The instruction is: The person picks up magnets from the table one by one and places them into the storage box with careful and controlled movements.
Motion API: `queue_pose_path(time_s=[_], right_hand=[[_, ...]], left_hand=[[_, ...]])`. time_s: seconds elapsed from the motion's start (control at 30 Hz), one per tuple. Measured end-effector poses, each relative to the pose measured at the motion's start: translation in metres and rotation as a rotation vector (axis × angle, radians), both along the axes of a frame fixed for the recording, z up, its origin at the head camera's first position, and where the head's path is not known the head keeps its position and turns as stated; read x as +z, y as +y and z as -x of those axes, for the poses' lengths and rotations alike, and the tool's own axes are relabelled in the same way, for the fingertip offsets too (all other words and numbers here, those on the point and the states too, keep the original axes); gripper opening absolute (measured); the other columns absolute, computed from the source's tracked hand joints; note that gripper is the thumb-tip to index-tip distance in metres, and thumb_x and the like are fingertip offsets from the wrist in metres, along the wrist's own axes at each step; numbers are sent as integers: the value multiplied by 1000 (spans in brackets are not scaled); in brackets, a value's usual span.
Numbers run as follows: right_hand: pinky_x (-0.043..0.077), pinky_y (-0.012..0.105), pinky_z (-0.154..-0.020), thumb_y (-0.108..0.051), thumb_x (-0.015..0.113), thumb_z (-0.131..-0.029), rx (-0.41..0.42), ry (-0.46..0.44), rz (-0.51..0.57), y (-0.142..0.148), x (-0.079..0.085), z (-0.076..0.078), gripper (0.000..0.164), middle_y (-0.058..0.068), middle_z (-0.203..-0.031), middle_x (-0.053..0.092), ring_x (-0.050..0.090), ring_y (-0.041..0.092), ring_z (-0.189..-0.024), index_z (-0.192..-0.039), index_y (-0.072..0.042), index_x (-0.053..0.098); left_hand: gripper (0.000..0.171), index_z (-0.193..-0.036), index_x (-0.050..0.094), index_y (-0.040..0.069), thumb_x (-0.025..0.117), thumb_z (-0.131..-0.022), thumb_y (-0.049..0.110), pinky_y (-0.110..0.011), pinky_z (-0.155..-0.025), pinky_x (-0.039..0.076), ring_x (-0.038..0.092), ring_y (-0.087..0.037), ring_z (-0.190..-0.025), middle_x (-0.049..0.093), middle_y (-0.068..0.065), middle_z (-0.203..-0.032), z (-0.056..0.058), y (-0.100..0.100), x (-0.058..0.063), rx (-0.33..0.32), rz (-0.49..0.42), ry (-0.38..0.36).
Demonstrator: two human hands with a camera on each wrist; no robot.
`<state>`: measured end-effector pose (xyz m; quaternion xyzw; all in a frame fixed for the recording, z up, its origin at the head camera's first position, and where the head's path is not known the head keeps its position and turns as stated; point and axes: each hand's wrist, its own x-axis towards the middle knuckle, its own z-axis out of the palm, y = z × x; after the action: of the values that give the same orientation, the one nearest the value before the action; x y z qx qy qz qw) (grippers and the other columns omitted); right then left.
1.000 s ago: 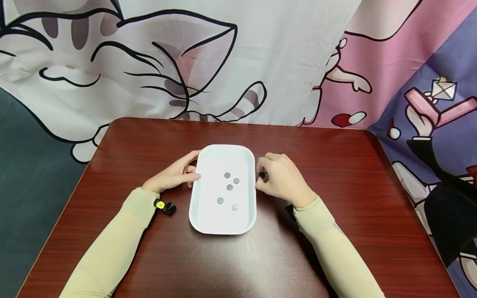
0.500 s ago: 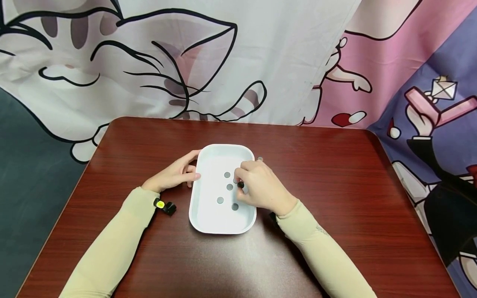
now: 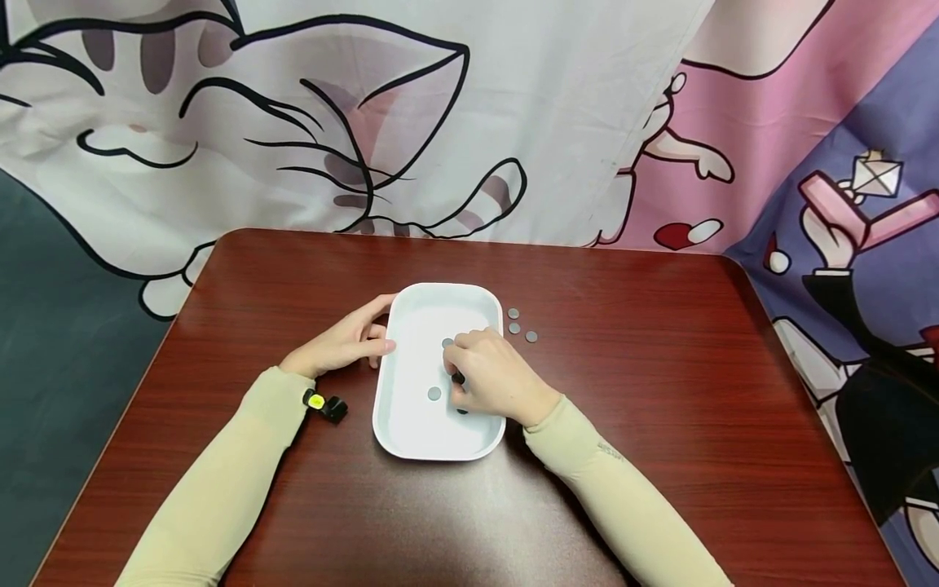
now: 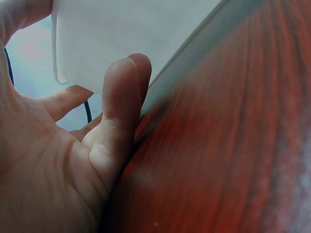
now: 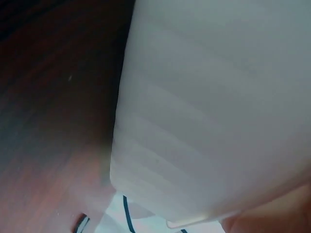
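Observation:
A white tray [image 3: 411, 432] holds several small flat grey coin-like discs, such as one grey disc [image 3: 434, 394] left of centre. My left hand [image 3: 341, 338] rests against the tray's left side, thumb and index finger at the rim; the left wrist view shows the hand [image 4: 53, 150] beside the tray wall [image 4: 107, 43]. My right hand [image 3: 491, 375] reaches over the right rim into the tray, fingers bent down among the discs. Its fingertips are hidden, so I cannot tell whether they hold a disc. Something small and black [image 3: 458, 378] shows between thumb and fingers.
Three more grey discs [image 3: 514, 328] lie outside the tray, near its upper right corner on the reddish-brown table [image 3: 660, 367]. Behind the table hangs a printed curtain [image 3: 557, 98]. A black wrist device [image 3: 335, 409] sticks out from my left cuff.
My right hand has moved left from the table beside the tray to over the tray's discs, uncovering three discs on the table. My left hand and the tray have stayed put.

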<state>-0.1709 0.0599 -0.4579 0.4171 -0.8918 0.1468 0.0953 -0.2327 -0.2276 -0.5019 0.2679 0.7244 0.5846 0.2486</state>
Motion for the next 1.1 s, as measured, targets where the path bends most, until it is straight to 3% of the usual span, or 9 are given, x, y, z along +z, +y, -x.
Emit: queue_pose_path(time_s=[0.3, 0.6, 1.1], right_hand=[[40, 33, -65, -11, 73, -65, -10, -49, -73, -5, -5, 1, 13, -9, -70, 55, 53, 10, -64, -73, -19, 65], [41, 33, -67, -17, 79, -69, -13, -52, -194, -8, -5, 0, 15, -8, -73, 60, 58, 13, -69, -74, -21, 66], [47, 36, -72, -14, 80, -72, -19, -62, -263, -10, -5, -1, 13, -6, -77, 62, 62, 16, -74, -78, -22, 70]], left_hand=[[74, -162, 23, 13, 64, -101, 9, -30, -59, 54, 58, -27, -64, 69, -9, -84, 1, 0, -1, -1, 1, 3], [75, -163, 22, 13, 64, -101, 8, -31, -60, 55, 62, -26, -68, 71, -12, -93, 0, 0, -1, 1, -6, -3], [75, -163, 23, 13, 62, -101, 6, -31, -59, 55, 62, -22, -66, 71, -8, -87, 1, 0, -2, 0, -7, -8]])
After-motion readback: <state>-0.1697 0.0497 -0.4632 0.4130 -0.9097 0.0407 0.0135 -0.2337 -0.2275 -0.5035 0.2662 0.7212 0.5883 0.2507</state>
